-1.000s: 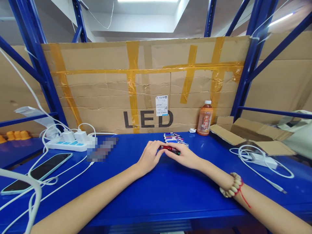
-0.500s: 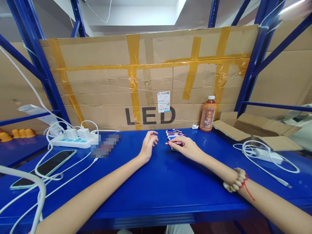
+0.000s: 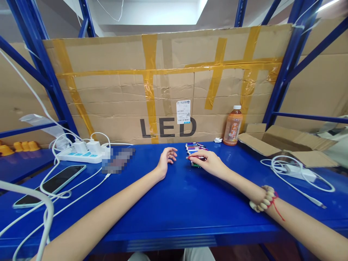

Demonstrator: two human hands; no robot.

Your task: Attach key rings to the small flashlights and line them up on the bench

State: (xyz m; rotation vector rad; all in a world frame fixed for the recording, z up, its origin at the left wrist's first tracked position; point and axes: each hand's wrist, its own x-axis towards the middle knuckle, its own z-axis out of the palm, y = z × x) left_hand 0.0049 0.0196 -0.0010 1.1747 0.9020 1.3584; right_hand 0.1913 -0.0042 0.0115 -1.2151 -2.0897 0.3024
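A row of several pens [image 3: 193, 147] in blue, purple, green and other colours lies close together on the blue tabletop [image 3: 157, 214]. Over the near end of that row, my right hand [image 3: 212, 163] pinches a red pen [image 3: 188, 157] between thumb and fingers. The pen lies crosswise, its tip pointing left; whether it touches the others I cannot tell. To the left of the pens, my left hand [image 3: 165, 162] rests on its side on the table, fingers loosely bent and apart, holding nothing.
A bottle of orange-brown drink [image 3: 232, 127] and a crumpled white scrap [image 3: 218, 140] stand behind the pens. At right are an open cardboard box [image 3: 312, 159] and a coiled white cable [image 3: 301, 175]. A power strip [image 3: 81, 156], cables and a phone [image 3: 54, 183] occupy the left.
The view has shifted slightly. My right hand still pinches the red pen at nearly the same place, and my left hand stays where it was.
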